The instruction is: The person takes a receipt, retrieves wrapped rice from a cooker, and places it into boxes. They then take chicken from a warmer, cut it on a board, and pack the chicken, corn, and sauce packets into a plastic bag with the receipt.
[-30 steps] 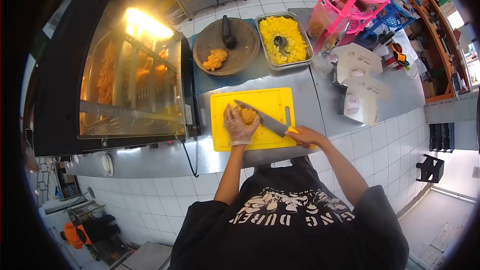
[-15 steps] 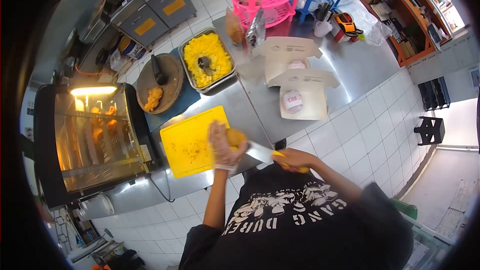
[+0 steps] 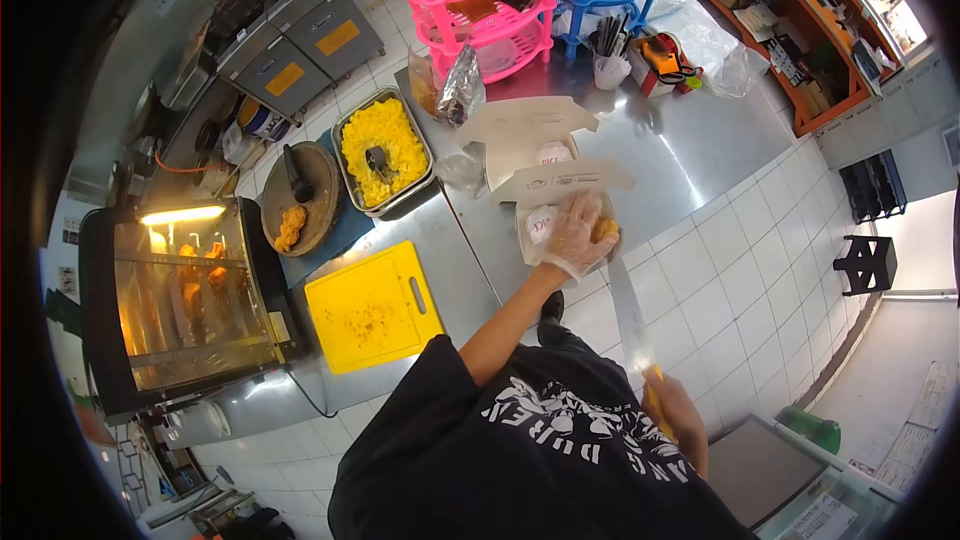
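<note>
My left hand (image 3: 578, 235), in a clear plastic glove, is over the nearer open paper box (image 3: 560, 180). Its fingers are closed over a golden piece of fried chicken (image 3: 605, 230), which shows at their right side. Beside it in that box lies a white paper-wrapped rice portion (image 3: 540, 224). A second open box (image 3: 520, 120) behind contains another wrapped rice portion (image 3: 554, 153). Low on the right, my right hand (image 3: 680, 408) grips the yellow handle of a wide-bladed knife (image 3: 626, 305). The blade points up toward the gloved hand.
A yellow cutting board (image 3: 362, 305) with crumbs lies on the steel counter. Behind it are a tray of yellow food (image 3: 425, 178) and a round stone mortar (image 3: 325, 210) with a pestle and fried chicken. A lit display warmer (image 3: 100, 340) stands left, pink rack (image 3: 480, 35) at the back.
My left hand has carried the fried chicken from the cutting board rightward to the nearer box. My right hand has lowered to the right with the knife, away from the chicken.
</note>
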### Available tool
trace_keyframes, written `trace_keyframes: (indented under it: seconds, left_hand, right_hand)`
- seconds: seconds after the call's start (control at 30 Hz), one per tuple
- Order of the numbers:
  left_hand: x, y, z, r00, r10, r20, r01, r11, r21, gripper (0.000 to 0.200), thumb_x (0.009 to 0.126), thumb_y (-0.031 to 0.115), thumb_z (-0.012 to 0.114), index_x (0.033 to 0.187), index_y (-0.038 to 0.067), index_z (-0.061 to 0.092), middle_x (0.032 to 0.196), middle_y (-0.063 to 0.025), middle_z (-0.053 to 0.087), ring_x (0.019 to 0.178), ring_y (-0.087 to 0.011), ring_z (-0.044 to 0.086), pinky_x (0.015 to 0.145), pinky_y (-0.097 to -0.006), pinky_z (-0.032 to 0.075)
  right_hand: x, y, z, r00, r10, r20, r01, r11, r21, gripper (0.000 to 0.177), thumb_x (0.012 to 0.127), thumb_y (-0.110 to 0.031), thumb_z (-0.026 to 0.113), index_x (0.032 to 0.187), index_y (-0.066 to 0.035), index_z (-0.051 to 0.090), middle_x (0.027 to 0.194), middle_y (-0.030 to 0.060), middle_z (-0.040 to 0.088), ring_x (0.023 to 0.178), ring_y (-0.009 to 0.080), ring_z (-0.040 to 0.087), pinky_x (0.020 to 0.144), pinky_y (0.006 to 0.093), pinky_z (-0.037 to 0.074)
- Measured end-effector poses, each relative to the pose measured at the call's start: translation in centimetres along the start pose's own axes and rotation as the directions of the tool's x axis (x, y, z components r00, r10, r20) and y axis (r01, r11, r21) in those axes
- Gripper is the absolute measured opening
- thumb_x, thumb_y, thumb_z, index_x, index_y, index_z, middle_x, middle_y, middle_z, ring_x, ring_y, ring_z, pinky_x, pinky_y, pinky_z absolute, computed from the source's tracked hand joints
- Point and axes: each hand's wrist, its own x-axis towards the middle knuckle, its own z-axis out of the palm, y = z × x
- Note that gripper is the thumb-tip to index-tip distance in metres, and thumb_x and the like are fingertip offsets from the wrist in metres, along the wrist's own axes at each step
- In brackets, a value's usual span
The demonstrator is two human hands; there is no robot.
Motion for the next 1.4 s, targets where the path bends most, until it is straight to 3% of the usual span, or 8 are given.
trace_keyframes:
  seconds: [0.47,0.67,0.83,0.9,0.93,1.0,1.33,1.4]
  left_hand:
    - [0.8,-3.1,-6.6,0.823,-0.236,0.517,0.151,0.968,0.202,0.046,0.081,0.032,0.068,0.126,0.025,0.059,0.129,-0.0099,0.058,0.12,-0.03,0.055,0.105,-0.0499,0.035]
    - [-2.9,-6.0,-3.7,0.996,0.058,0.062,-0.075,0.941,0.33,0.042,0.085,0.031,0.065,0.124,0.018,0.062,0.134,-0.0112,0.058,0.128,-0.0296,0.05,0.113,-0.0491,0.028]
    - [-10.1,-10.6,-17.0,0.89,-0.372,-0.264,0.38,0.925,-0.021,0.036,0.088,0.025,0.064,0.121,0.012,0.063,0.133,-0.0118,0.059,0.126,-0.0303,0.053,0.108,-0.045,0.04]
    - [-14.0,-19.8,-23.3,0.842,-0.167,-0.512,0.486,0.647,0.588,0.032,0.087,0.024,0.066,0.116,0.011,0.066,0.119,-0.0113,0.067,0.114,-0.0319,0.061,0.103,-0.0455,0.044]
    - [-13.2,-20.0,-30.7,0.708,-0.534,-0.462,0.694,0.647,0.316,0.032,0.087,0.023,0.066,0.116,0.01,0.066,0.12,-0.0109,0.067,0.113,-0.0317,0.062,0.102,-0.0464,0.044]
    - [-17.0,-32.2,-34.4,0.576,-0.506,-0.642,0.807,0.23,0.543,0.046,0.08,0.032,0.073,0.118,0.007,0.066,0.119,-0.0189,0.066,0.107,-0.0326,0.065,0.096,-0.0441,0.05]
    - [-18.7,-34.1,-43.7,0.364,-0.893,-0.264,0.915,0.289,0.283,0.062,0.07,0.051,0.081,0.103,0.0,0.074,0.106,-0.022,0.072,0.103,-0.0335,0.069,0.088,-0.0406,0.055]
    - [-24.0,-36.0,-41.9,0.435,-0.865,-0.249,0.858,0.482,-0.176,0.076,0.067,0.052,0.084,0.117,-0.003,0.064,0.117,-0.0201,0.069,0.106,-0.0278,0.068,0.089,-0.0363,0.053]
  right_hand:
    - [3.0,-5.7,-0.3,0.997,0.017,0.077,-0.019,0.999,0.031,0.038,0.103,-0.041,0.045,0.084,-0.007,0.046,0.056,0.0032,0.047,0.039,0.0133,0.043,0.037,0.0277,0.036]
    - [3.1,-8.5,1.0,0.985,0.037,0.167,-0.042,0.999,0.029,0.034,0.105,-0.035,0.045,0.085,-0.007,0.047,0.056,0.0039,0.048,0.038,0.013,0.044,0.037,0.0274,0.037]
    - [2.9,-11.1,3.7,0.965,-0.048,0.258,0.051,0.999,-0.005,0.033,0.105,-0.035,0.044,0.086,-0.007,0.046,0.054,0.004,0.047,0.037,0.0131,0.043,0.035,0.0268,0.036]
    - [3.0,-11.9,6.2,0.971,-0.08,0.226,0.096,0.994,-0.061,0.035,0.103,-0.036,0.044,0.084,-0.007,0.046,0.053,0.0038,0.045,0.036,0.0136,0.042,0.034,0.0272,0.035]
    - [3.0,-12.3,7.5,0.971,-0.072,0.227,0.094,0.992,-0.087,0.035,0.103,-0.036,0.044,0.084,-0.007,0.046,0.053,0.0038,0.046,0.036,0.0135,0.042,0.034,0.0271,0.035]
    - [3.3,-13.1,10.6,0.972,-0.068,0.227,0.102,0.985,-0.142,0.035,0.104,-0.036,0.045,0.085,-0.006,0.046,0.053,0.0038,0.046,0.037,0.0132,0.042,0.034,0.0269,0.035]
    - [4.0,-13.8,25.9,0.951,-0.095,0.293,0.158,0.967,-0.201,0.032,0.105,-0.034,0.045,0.088,-0.007,0.045,0.056,0.0032,0.046,0.04,0.0114,0.042,0.036,0.026,0.035]
    - [3.6,-14.6,28.6,0.944,-0.07,0.322,0.147,0.964,-0.222,0.033,0.105,-0.035,0.045,0.088,-0.007,0.045,0.057,0.0027,0.046,0.04,0.011,0.041,0.037,0.0256,0.035]
